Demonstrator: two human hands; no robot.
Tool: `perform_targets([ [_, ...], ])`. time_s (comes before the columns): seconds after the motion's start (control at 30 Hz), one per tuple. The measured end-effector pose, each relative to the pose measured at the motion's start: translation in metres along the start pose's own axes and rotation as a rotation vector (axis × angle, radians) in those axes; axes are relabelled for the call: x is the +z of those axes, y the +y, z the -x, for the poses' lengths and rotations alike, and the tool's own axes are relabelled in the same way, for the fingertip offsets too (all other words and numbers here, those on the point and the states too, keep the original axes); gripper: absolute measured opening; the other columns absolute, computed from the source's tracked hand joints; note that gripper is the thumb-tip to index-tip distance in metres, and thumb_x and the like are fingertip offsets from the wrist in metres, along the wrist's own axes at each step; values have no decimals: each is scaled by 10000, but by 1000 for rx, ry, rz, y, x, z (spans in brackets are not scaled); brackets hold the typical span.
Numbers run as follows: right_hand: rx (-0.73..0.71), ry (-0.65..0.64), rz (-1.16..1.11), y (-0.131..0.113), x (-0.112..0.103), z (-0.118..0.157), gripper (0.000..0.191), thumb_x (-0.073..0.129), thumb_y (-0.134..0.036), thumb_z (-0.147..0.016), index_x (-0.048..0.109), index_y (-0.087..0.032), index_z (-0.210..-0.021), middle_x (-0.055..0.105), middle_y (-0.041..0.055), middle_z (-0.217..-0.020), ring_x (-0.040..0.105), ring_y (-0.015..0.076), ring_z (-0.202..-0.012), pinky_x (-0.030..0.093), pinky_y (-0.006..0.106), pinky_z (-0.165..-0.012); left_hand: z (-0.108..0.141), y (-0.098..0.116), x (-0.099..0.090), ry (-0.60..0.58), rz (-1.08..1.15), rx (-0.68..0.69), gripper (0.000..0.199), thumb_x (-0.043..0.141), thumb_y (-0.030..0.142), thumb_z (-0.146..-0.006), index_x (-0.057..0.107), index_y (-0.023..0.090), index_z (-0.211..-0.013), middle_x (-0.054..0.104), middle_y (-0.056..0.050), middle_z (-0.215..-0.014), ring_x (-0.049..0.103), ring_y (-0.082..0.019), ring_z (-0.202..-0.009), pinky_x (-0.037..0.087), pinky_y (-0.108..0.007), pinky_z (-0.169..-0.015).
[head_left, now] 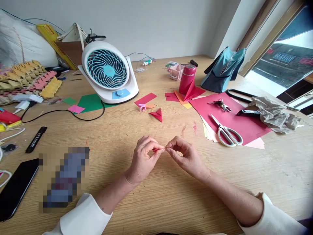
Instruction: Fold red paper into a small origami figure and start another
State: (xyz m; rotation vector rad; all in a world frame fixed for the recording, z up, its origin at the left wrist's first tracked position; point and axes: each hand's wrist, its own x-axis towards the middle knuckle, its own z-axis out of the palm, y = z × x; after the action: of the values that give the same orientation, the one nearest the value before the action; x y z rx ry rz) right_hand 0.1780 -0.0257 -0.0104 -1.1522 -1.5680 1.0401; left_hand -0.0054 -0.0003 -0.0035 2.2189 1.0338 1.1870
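From my remote seat, I pinch a small, narrow piece of red paper (156, 149) between thumb and forefinger of my left grip (142, 158); my right grip (187, 156), fingertips pressed together, pinches its tapered end. Both are over the wood-grained worktop (176, 199). Just beyond the grip lies a folded, sharp-pointed red paper shape (158, 115). Farther right, scissors (221, 127) with smooth white loop handles lie across the edge of a flat red sheet (249, 130), near a crumpled greyish cloth (274, 114). Beyond and left stands a round-faced white fan (109, 70) with curved turquoise ribs. Well left lies a glossy black phone (17, 189).
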Motion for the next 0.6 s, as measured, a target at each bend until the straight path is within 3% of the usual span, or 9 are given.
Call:
perform_targets([
  [0.17,-125,25,133,-1,-1,0,56,594,-192,-919,625,-193,-873,606,34,-826,586,141,-728,484,279,-677,0,1,0,0,-28,39,86,667,153,-889,691,200,-821,640,-27,-768,563,-183,-825,460,-350,-818],
  [0.33,-291,30,255,0,-2,1,109,552,-102,-909,610,-194,-900,575,30,-823,560,134,-712,480,273,-658,1,-1,2,4,-55,67,90,674,152,-887,678,202,-812,653,-20,-779,573,-182,-846,464,-362,-840],
  [0.6,-341,-21,344,3,-2,4,144,502,-53,-891,534,-193,-883,525,31,-843,510,139,-703,445,283,-644,1,2,5,-29,-38,45,122,652,144,-896,657,188,-782,644,-22,-777,554,-175,-833,456,-352,-833],
])
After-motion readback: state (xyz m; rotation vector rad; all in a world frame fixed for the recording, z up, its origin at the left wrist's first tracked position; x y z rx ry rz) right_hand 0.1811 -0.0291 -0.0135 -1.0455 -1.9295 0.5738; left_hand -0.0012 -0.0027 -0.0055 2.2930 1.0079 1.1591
